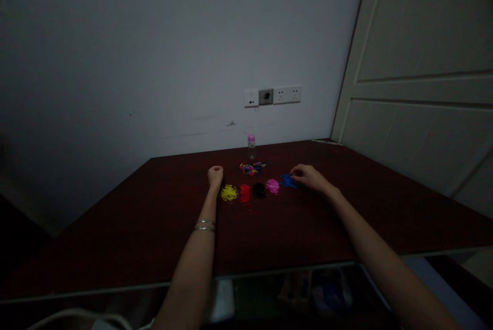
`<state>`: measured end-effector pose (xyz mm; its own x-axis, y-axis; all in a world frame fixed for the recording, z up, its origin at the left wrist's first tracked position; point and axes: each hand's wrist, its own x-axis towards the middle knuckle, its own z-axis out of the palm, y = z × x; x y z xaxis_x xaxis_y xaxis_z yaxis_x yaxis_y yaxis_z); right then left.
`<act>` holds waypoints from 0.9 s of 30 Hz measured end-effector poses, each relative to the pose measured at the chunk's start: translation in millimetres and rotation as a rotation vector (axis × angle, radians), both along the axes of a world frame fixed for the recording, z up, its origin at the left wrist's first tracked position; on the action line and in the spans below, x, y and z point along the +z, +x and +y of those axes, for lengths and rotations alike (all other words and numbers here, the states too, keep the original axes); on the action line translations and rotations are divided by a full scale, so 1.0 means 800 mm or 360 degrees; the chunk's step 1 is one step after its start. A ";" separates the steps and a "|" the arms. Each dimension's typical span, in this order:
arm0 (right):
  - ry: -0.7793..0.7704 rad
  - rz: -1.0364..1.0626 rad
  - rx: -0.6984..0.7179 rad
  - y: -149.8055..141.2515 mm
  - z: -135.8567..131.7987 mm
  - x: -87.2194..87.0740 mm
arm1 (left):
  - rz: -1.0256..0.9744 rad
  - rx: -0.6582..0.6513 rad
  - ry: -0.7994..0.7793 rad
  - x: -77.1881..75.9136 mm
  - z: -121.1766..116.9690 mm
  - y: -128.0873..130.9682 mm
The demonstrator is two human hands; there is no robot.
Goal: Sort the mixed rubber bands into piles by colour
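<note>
- One clear bottle (251, 151) with a pink cap stands at the back of the table (277, 232); whatever marks it bears are too small to read, and its contents cannot be made out.
- Below the table's front edge, a dim compartment (373, 287) holds a white item (224, 299) and other things too dark to identify.
- Five single-colour piles of thin bands run left to right: yellow pile (229, 194), red pile (245, 194), black pile (259, 190), pink pile (272, 186), blue pile (288, 181).
- One mixed pile (252, 168) lies behind them, before the bottle.
- The left hand (215, 175) is curled into a fist beside the yellow pile; any contents are hidden.
- The right hand (308, 176) has bent fingers at the blue pile; whether they pinch a band, I cannot tell.
</note>
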<state>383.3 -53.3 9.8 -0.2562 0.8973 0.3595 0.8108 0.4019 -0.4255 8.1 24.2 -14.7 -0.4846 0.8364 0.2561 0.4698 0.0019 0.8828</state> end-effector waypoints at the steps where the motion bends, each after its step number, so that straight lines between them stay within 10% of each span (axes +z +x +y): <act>1: 0.0006 0.0010 -0.0014 0.000 -0.001 0.000 | -0.0002 0.0002 -0.0009 0.002 -0.001 0.002; 11: 0.0014 0.0009 -0.0037 0.000 -0.002 0.004 | 0.0334 -0.0763 -0.0174 0.040 -0.010 0.052; 27: 0.0045 -0.0065 -0.0043 -0.009 -0.014 0.013 | 0.0934 -0.1075 -0.0306 0.033 0.019 0.061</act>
<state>376.0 -64.1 20.4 -0.2471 0.8937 0.3745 0.8380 0.3912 -0.3805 56.7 39.7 11.7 0.2872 0.9485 0.1337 0.7978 -0.3141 0.5147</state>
